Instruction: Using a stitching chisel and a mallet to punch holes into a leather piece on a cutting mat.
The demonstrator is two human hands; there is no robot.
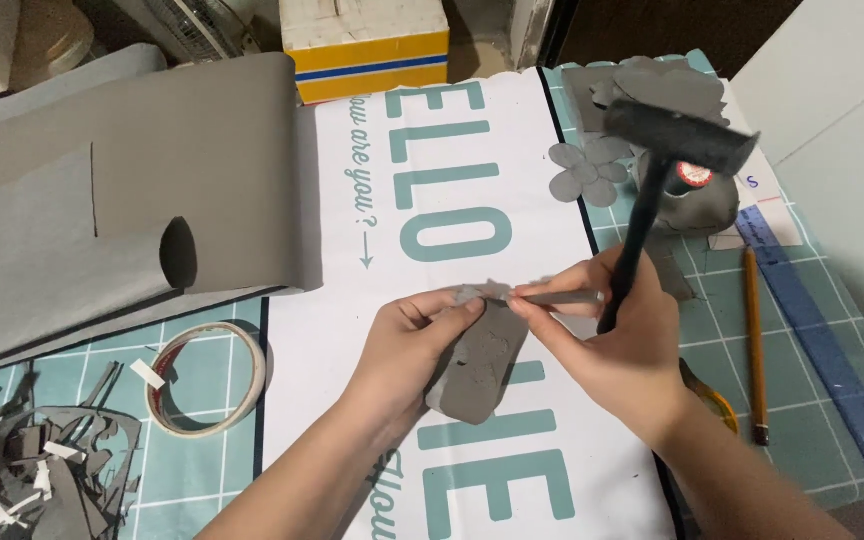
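My left hand (407,345) pinches a grey foam strip (477,365) that hangs down over the white printed sheet (372,300). My right hand (612,340) grips a black hammer (652,190) by its handle, head raised up and to the right. The same hand's fingertips hold a thin metal punch (557,297) level against the strip's top edge. Both hands meet at the middle of the table.
A large grey foam roll (122,200) lies at the left, a tape ring (207,375) and foam scraps (42,470) below it. Grey foam flowers (587,170), a pencil (755,340), a blue ruler (822,350) and a yellow-striped box (367,50) lie around.
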